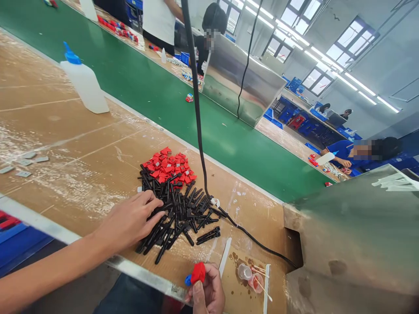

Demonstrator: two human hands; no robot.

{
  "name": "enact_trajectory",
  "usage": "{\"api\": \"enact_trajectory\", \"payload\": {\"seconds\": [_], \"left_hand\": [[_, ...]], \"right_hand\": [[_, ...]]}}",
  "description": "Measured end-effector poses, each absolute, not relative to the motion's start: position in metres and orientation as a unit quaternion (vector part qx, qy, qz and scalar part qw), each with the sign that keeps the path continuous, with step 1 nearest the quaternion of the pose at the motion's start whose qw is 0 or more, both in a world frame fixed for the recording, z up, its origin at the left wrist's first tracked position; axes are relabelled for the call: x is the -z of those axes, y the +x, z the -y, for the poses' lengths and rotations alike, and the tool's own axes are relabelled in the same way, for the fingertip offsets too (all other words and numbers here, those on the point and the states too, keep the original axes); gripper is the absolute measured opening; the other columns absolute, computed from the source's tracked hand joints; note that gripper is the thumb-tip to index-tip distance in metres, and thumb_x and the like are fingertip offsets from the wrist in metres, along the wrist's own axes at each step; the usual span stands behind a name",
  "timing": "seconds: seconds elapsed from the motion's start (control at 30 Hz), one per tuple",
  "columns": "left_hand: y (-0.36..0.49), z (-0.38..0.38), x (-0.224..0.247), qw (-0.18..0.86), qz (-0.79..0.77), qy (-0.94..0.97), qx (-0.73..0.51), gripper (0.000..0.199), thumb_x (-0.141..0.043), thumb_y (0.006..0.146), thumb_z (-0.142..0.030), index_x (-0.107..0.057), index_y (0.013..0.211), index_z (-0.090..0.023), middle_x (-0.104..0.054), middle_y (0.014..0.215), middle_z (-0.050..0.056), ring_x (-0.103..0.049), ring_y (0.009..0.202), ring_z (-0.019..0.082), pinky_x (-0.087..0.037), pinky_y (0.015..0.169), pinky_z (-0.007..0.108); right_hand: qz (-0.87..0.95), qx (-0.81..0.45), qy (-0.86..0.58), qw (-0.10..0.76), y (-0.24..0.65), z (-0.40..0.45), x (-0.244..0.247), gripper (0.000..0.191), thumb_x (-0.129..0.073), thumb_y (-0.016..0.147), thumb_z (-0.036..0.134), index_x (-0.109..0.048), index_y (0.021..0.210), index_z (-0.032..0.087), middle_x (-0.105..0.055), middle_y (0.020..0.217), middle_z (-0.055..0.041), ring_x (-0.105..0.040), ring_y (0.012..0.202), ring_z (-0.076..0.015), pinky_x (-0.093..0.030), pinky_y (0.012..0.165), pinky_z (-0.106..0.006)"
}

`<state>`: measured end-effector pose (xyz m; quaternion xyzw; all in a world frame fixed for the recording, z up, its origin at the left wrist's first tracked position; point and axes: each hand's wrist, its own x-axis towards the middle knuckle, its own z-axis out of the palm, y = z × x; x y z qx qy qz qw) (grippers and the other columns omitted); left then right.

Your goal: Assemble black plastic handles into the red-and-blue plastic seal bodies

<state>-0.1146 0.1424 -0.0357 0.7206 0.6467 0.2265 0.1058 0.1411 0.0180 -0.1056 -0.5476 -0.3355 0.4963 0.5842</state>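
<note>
My left hand (139, 216) reaches over the left side of a pile of black stick-shaped plastic parts (178, 209). Its thumb and forefinger are apart at the pile, with the other fingertips hidden behind. Near the front edge of the table, my right hand (209, 292) pinches a small red plastic piece (197, 273) between thumb and fingers. A blue part (187, 280) sticks out at that piece's left side. Just behind the black parts lies a heap of small red parts (170, 165), some with a grey square on them.
A white bottle with a blue cap (85, 83) stands at the left back. Small grey plates (24, 168) lie far left. Small cups (244, 271) and cotton swabs (262, 272) are at the right. A black cable (198, 109) hangs across, before a green conveyor belt (147, 100). Co-workers sit beyond.
</note>
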Motion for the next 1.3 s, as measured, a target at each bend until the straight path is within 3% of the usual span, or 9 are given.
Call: {"api": "enact_trajectory", "payload": {"seconds": [0.23, 0.47, 0.6, 0.8, 1.0, 1.2, 1.3], "left_hand": [[-0.105, -0.154, 0.02, 0.12, -0.653, 0.707, -0.243, 0.035, -0.042, 0.092, -0.046, -0.07, 0.08, -0.028, -0.078, 0.087, 0.014, -0.079, 0.089, 0.04, -0.058, 0.073, 0.046], [-0.1, -0.154, -0.006, 0.197, -0.681, 0.629, -0.319, 0.022, -0.054, 0.08, -0.051, -0.064, 0.078, -0.03, -0.081, 0.078, 0.011, -0.075, 0.075, 0.037, -0.05, 0.065, 0.041], [-0.094, -0.146, -0.017, 0.301, -0.67, 0.555, -0.39, 0.031, -0.068, 0.075, -0.061, -0.066, 0.08, -0.031, -0.077, 0.069, 0.002, -0.07, 0.067, 0.028, -0.051, 0.065, 0.035], [-0.062, -0.108, 0.003, 0.558, -0.57, 0.441, -0.412, 0.06, -0.075, 0.071, -0.082, -0.074, 0.085, -0.023, -0.079, 0.07, 0.007, -0.071, 0.061, 0.025, -0.052, 0.051, 0.031], [-0.036, -0.082, 0.021, 0.766, -0.472, 0.204, -0.385, 0.067, -0.108, 0.049, -0.065, -0.087, 0.096, -0.022, -0.08, 0.078, 0.003, -0.071, 0.07, 0.019, -0.059, 0.065, 0.027], [-0.022, -0.083, 0.002, 0.806, -0.469, 0.139, -0.334, 0.07, -0.115, 0.033, -0.057, -0.091, 0.089, -0.022, -0.081, 0.081, 0.003, -0.07, 0.076, 0.017, -0.058, 0.068, 0.021], [-0.018, -0.083, 0.007, 0.809, -0.467, 0.135, -0.331, 0.071, -0.115, 0.037, -0.056, -0.092, 0.094, -0.022, -0.081, 0.081, 0.004, -0.071, 0.079, 0.019, -0.059, 0.068, 0.022]], "right_hand": [[0.338, -0.502, -0.513, 0.609, 0.133, -0.015, 0.099, 0.054, -0.086, 0.082, 0.073, -0.081, 0.096, 0.021, -0.067, 0.08, -0.0015, -0.055, 0.054, -0.0129, -0.053, 0.044, -0.023], [0.324, -0.501, -0.504, 0.624, 0.129, -0.014, 0.095, 0.052, -0.087, 0.082, 0.071, -0.081, 0.096, 0.021, -0.065, 0.079, -0.0014, -0.055, 0.058, -0.0148, -0.054, 0.046, -0.024], [0.328, -0.51, -0.498, 0.62, 0.13, -0.015, 0.093, 0.052, -0.087, 0.082, 0.071, -0.082, 0.095, 0.022, -0.066, 0.079, -0.0011, -0.055, 0.059, -0.0147, -0.054, 0.048, -0.024], [0.303, -0.543, -0.476, 0.622, 0.132, -0.015, 0.079, 0.051, -0.092, 0.079, 0.068, -0.081, 0.096, 0.021, -0.067, 0.078, -0.0003, -0.055, 0.06, -0.0137, -0.052, 0.05, -0.023], [0.183, -0.61, -0.436, 0.636, 0.137, -0.008, 0.065, 0.049, -0.102, 0.073, 0.058, -0.082, 0.096, 0.02, -0.071, 0.075, 0.0003, -0.056, 0.055, -0.0093, -0.049, 0.051, -0.019], [0.131, -0.629, -0.383, 0.664, 0.137, 0.001, 0.086, 0.046, -0.103, 0.072, 0.052, -0.083, 0.098, 0.019, -0.071, 0.07, -0.0006, -0.053, 0.049, -0.0092, -0.044, 0.04, -0.016], [0.106, -0.643, -0.373, 0.661, 0.137, 0.0, 0.086, 0.047, -0.103, 0.072, 0.053, -0.082, 0.094, 0.018, -0.069, 0.065, 0.0005, -0.05, 0.044, -0.0076, -0.043, 0.038, -0.015]]}}
